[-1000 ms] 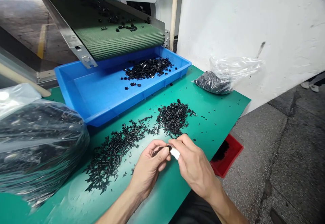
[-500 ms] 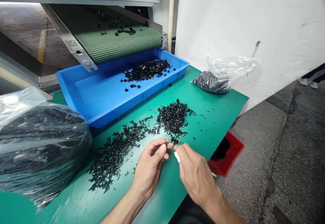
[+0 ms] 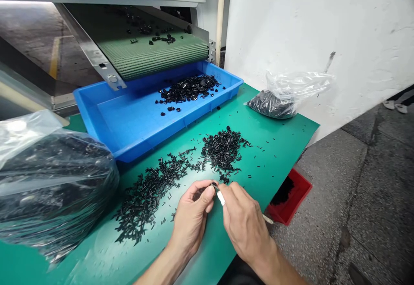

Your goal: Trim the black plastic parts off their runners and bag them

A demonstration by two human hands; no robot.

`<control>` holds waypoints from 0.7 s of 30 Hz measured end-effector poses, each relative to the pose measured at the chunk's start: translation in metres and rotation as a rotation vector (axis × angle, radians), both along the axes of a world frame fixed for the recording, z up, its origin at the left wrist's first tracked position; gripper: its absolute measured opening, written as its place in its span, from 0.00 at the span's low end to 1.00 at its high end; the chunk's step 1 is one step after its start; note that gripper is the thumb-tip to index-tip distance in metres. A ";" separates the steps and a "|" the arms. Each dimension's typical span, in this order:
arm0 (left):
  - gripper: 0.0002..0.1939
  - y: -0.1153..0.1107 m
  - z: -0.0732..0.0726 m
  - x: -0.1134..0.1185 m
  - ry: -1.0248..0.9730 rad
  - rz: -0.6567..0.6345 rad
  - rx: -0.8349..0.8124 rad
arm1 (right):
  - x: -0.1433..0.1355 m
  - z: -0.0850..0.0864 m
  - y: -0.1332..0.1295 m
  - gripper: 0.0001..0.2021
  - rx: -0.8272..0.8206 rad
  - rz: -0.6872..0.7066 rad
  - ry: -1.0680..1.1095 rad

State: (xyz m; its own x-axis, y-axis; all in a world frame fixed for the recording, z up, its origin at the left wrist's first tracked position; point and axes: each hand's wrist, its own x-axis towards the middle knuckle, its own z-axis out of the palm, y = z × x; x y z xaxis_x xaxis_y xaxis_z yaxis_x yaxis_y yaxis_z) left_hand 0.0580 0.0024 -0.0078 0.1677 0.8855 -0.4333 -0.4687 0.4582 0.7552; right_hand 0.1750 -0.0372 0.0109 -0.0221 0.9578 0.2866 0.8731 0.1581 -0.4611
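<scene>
In front of me, over the green tabletop [image 3: 190, 267], my left hand [image 3: 194, 216] is closed, pinching a small black plastic part [image 3: 213, 184] between thumb and forefinger. My right hand [image 3: 244, 220] is wrapped round a slim white-handled knife [image 3: 221, 198]. Its narrow tip touches or nearly touches the black part; fingers hide most of the handle, and a pale end sticks out behind the hand. Just beyond my hands lies a heap of black plastic parts [image 3: 223, 147]. A looser spread of branched black pieces [image 3: 145, 198] lies to the left.
A blue tray [image 3: 155, 136] with black parts sits under a green conveyor belt [image 3: 155, 58]. At left bulges a large plastic bag [image 3: 54, 181]; a smaller clear bag [image 3: 274, 104] lies at the right back. Below the table's right edge is a red bin [image 3: 299, 196].
My right hand has moved slightly left and turned, bringing the knife tip to the black part at my left fingertips. The view has shifted slightly.
</scene>
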 end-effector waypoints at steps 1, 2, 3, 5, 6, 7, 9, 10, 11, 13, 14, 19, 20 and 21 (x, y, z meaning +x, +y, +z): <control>0.10 -0.001 0.000 0.000 0.007 0.006 0.004 | -0.001 0.000 0.000 0.12 -0.006 -0.008 -0.009; 0.10 -0.001 0.001 0.000 0.014 0.011 0.007 | -0.002 0.000 -0.001 0.12 -0.014 -0.014 -0.017; 0.10 -0.002 0.001 0.000 0.021 0.015 0.009 | -0.003 -0.001 -0.001 0.12 -0.020 -0.022 -0.022; 0.10 -0.003 0.000 0.000 0.030 0.019 0.012 | -0.005 -0.002 -0.002 0.12 -0.025 -0.035 -0.029; 0.10 -0.003 0.000 0.000 0.036 0.020 0.013 | -0.005 -0.002 -0.001 0.12 -0.023 -0.037 -0.030; 0.11 -0.003 0.000 0.000 0.043 0.019 0.015 | -0.005 -0.002 -0.001 0.12 -0.021 -0.038 -0.027; 0.11 -0.002 -0.001 -0.001 0.069 0.006 0.026 | -0.002 0.000 0.002 0.11 -0.041 -0.038 0.018; 0.11 -0.001 -0.002 -0.002 0.089 -0.007 0.036 | 0.000 0.001 0.004 0.11 -0.081 -0.025 0.069; 0.11 0.000 -0.004 -0.003 0.112 -0.024 0.049 | 0.003 0.003 0.006 0.11 -0.141 -0.003 0.135; 0.11 0.002 -0.006 -0.005 0.167 -0.063 0.075 | 0.012 0.005 0.011 0.11 -0.281 0.058 0.277; 0.12 0.002 -0.007 -0.006 0.194 -0.077 0.084 | 0.016 0.006 0.013 0.11 -0.338 0.083 0.336; 0.13 0.004 -0.008 -0.007 0.249 -0.093 0.097 | 0.034 -0.001 0.025 0.11 -0.406 0.048 0.454; 0.12 0.004 -0.006 -0.006 0.237 -0.099 0.099 | 0.036 -0.003 0.028 0.11 -0.408 0.054 0.458; 0.12 0.005 -0.004 -0.006 0.216 -0.100 0.100 | 0.037 -0.005 0.030 0.11 -0.409 0.066 0.459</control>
State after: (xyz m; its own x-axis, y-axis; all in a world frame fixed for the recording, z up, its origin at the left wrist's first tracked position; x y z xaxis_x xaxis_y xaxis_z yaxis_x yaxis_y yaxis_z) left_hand 0.0523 0.0070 -0.0121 0.1698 0.9095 -0.3795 -0.2474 0.4121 0.8769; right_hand 0.2124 -0.0074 0.0056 -0.0460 0.9930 -0.1091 0.5655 -0.0642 -0.8223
